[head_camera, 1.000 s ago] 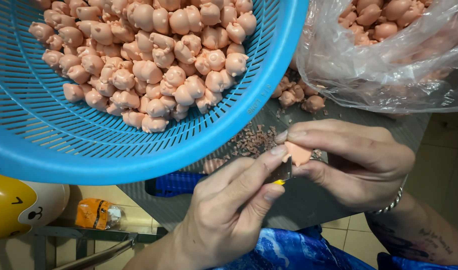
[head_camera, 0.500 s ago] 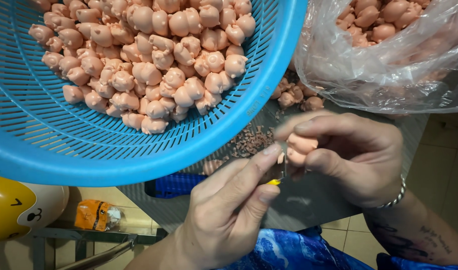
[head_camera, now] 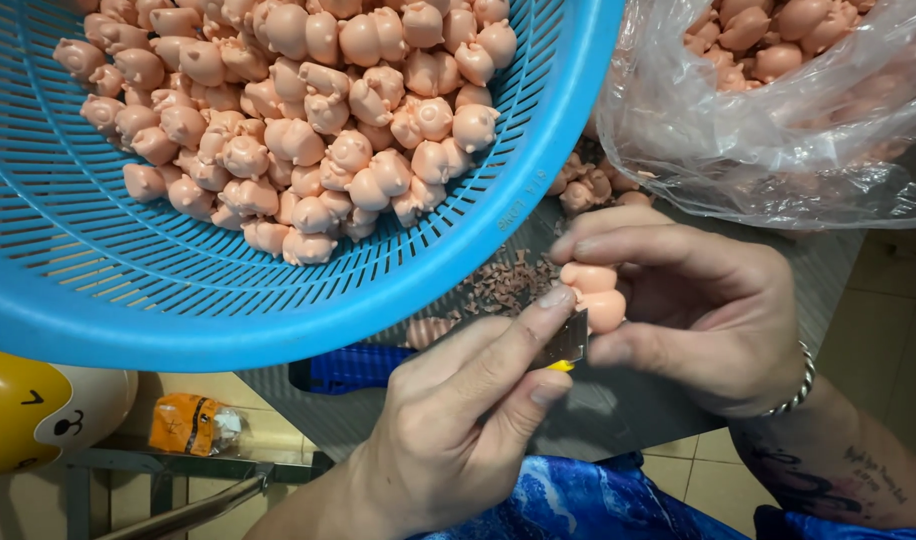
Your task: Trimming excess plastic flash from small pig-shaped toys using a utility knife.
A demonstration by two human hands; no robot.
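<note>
Pinching a small pink rubbery pig-shaped figure (head_camera: 596,296) between thumb and fingers, the right hand (head_camera: 703,310) is curled closed around it, with a silver bracelet (head_camera: 796,385) at the wrist. The left hand (head_camera: 458,430) comes up from below, its thumb and forefinger gripping a thin grey blade with a yellow end (head_camera: 566,345), the flat of the blade lying against the lower side of the figure. Both hands meet over a grey work surface (head_camera: 628,415).

Just behind the fingertips, a small heap of pinkish-brown trimmings (head_camera: 506,283) lies scattered on that surface. A few loose pink figures (head_camera: 590,185) rest beyond it, near the rim of the basket.

Above and to the left, a large round blue plastic slotted basket (head_camera: 128,290) fills much of the view, tilted, holding a heap of the same pink figures (head_camera: 298,110). At upper right, a clear plastic bag (head_camera: 778,140) holds more of them.

A blue handle-like object (head_camera: 348,368) shows under the basket's edge. Blue patterned fabric (head_camera: 578,500) lies at the bottom. At lower left sit a rounded yellow and white toy with a drawn face (head_camera: 28,410) and a small orange packet (head_camera: 188,425).
</note>
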